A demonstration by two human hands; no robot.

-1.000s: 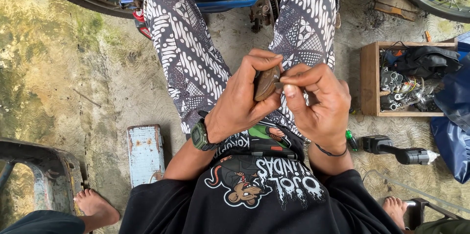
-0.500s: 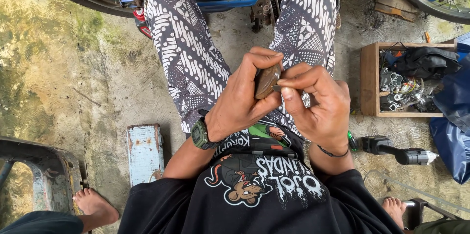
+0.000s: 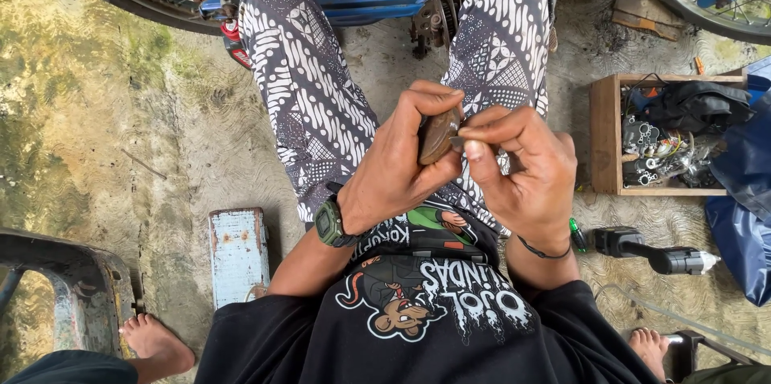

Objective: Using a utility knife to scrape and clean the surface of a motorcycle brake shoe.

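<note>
Head view, two hands [image 3: 401, 167] [image 3: 526, 171], one brown part [image 3: 438, 135]

Mossy concrete floor [image 3: 104, 111], wooden parts crate [image 3: 604, 135], daylight.

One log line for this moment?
left hand: grips small brown part | right hand: pinches at part's edge | wooden parts box: on ground, right

The small brown part [image 3: 438, 136] pinched between the left hand [image 3: 399, 165] and right hand [image 3: 522, 167] looks like dull, rusty metal. Under it, the patterned trousers [image 3: 309, 99] are soft matt cloth. Right of the part, the tool crate [image 3: 606, 139] is raw wood. Around it, the concrete floor [image 3: 112, 111] is rough and stained. Left of the trousers, the small box [image 3: 238, 254] is chipped painted metal.
</note>
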